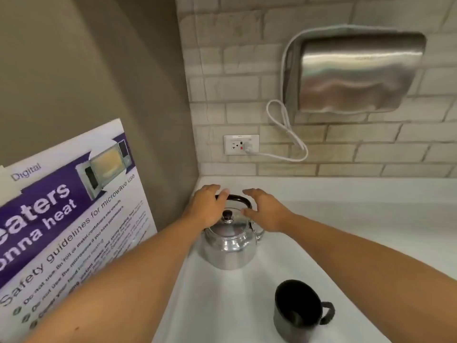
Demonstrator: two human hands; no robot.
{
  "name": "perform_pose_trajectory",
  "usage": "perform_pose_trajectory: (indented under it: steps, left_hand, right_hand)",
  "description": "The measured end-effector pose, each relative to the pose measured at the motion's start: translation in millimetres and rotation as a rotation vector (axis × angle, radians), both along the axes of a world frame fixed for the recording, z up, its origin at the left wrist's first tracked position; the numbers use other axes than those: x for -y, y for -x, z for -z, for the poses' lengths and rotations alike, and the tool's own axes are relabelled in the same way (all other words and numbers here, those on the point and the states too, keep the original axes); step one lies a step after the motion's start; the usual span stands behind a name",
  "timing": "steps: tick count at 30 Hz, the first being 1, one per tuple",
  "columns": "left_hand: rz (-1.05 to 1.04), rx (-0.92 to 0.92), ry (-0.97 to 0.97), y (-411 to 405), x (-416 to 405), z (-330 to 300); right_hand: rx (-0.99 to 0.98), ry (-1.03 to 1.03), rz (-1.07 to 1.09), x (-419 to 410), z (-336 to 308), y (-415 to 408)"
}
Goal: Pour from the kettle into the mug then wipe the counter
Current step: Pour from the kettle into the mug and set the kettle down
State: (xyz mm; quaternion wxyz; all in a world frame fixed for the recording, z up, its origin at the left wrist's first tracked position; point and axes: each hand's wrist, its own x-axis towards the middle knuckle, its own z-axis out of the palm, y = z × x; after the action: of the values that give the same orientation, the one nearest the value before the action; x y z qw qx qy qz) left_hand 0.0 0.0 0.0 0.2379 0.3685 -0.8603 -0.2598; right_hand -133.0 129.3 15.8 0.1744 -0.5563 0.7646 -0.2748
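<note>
The steel kettle (228, 243) stands near the back left corner of the white desk (358, 243), the left hand (206, 206) curled on its dark handle (238, 199), the right hand (265, 210) open just beside it, and the black mug (298, 310) nearer the front edge.

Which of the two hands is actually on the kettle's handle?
The left hand: its fingers curl over the kettle's dark handle. The right hand hangs spread open beside it, apparently gripping nothing.
</note>
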Motion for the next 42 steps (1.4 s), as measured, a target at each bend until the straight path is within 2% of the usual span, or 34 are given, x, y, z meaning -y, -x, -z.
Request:
perform_pose_trajectory:
  steps: [5,11,15,18,25,30,36,42]
  left_hand:
    - [-0.144,-0.099,-0.104,12.0,10.7,12.1]
    - [-0.218,-0.285,-0.097,17.5,1.9,16.7]
    - [-0.253,-0.375,-0.109,11.6,-8.0,13.0]
    - [-0.290,-0.414,-0.119,3.9,-16.8,-0.1]
    - [-0.274,-0.552,0.023,-28.0,-53.3,-44.0]
    - [-0.326,-0.561,0.073,-52.9,-85.1,-68.9]
    - [-0.312,-0.483,0.115,-72.9,-117.5,-77.6]
    - [-0.262,-0.390,0.127,-77.2,-141.3,-76.0]
  right_hand:
    - [0.028,0.195,0.100,27.9,16.8,-2.1]
    - [0.123,0.217,0.073,18.4,16.4,2.5]
    - [0.207,0.297,0.137,-17.3,5.6,5.7]
    - [0.214,0.278,0.156,-61.2,4.8,9.9]
    - [0.233,0.214,0.343,-158.8,44.5,4.5]
    - [0.303,0.192,0.413,-183.9,77.5,-9.5]
    - [0.442,0.196,0.409,-186.8,96.5,-27.7]
    - [0.359,0.182,0.393,-188.7,98.2,-32.0]
